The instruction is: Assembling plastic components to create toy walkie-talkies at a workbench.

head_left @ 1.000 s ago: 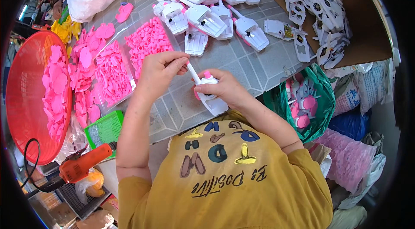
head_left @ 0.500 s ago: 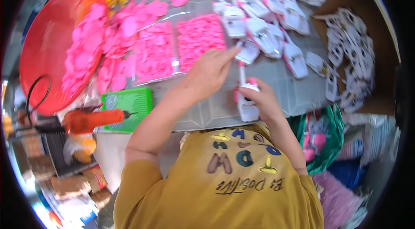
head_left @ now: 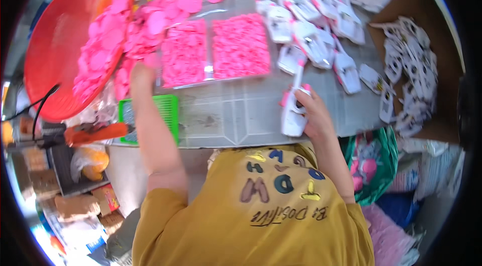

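My right hand point(head_left: 314, 110) is closed around a white plastic toy point(head_left: 293, 121) with pink trim and a long antenna-like stem pointing away from me. My left hand point(head_left: 143, 72) reaches over the loose pink discs point(head_left: 153, 20) beside the red basin; its fingers are blurred, so their hold is unclear. Right of that hand are two clear trays of small pink pieces point(head_left: 241, 45). Several similar white toys point(head_left: 306, 40) lie piled beyond my right hand. Under my left forearm sits a green tray point(head_left: 168, 115) with small grey bits in it.
A large red basin point(head_left: 55, 40) tilts at the left, holding more pink discs. An orange power screwdriver point(head_left: 98, 133) lies at the table's left edge. At the right, a cardboard box point(head_left: 444, 65) holds white parts. A green bag point(head_left: 384, 170) hangs below the table's right edge.
My left hand has left the toy's stem area and swung left to the loose pink discs. My right hand still holds the toy, now slightly tilted.
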Tool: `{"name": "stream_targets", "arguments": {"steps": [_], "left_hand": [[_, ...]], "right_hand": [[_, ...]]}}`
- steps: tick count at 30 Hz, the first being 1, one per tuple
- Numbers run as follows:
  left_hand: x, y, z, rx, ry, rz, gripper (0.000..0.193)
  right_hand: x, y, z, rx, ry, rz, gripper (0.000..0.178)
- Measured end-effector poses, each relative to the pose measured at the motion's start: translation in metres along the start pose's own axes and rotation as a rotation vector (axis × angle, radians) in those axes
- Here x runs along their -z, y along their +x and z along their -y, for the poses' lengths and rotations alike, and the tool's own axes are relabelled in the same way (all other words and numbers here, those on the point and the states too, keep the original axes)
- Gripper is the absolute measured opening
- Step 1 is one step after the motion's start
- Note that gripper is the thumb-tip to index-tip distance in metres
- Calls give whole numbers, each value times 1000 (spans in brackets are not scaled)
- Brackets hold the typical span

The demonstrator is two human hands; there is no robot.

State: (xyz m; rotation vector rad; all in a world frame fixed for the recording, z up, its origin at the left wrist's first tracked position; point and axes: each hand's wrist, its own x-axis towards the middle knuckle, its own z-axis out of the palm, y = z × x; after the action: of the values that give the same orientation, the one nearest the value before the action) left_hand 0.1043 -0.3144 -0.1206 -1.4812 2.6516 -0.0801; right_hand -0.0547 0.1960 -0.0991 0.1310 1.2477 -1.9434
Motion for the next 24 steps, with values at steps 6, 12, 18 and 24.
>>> {"name": "stream_targets", "arguments": {"steps": [6,12,18,24], "left_hand": [[15,12,27,-191,155,-257,29],[127,-156,-169,-308,-609,-224,38],[75,-256,-235,-1106,-724,-382,61],[64,-272,-242,-1149,-618,-534,64]], "right_hand": [[10,15,-6,-34,193,90,53],[6,11,5,46,309,52,62],[-13,-7,24,102,355,54,69],[-13,-27,22,281,190,119,70]]}}
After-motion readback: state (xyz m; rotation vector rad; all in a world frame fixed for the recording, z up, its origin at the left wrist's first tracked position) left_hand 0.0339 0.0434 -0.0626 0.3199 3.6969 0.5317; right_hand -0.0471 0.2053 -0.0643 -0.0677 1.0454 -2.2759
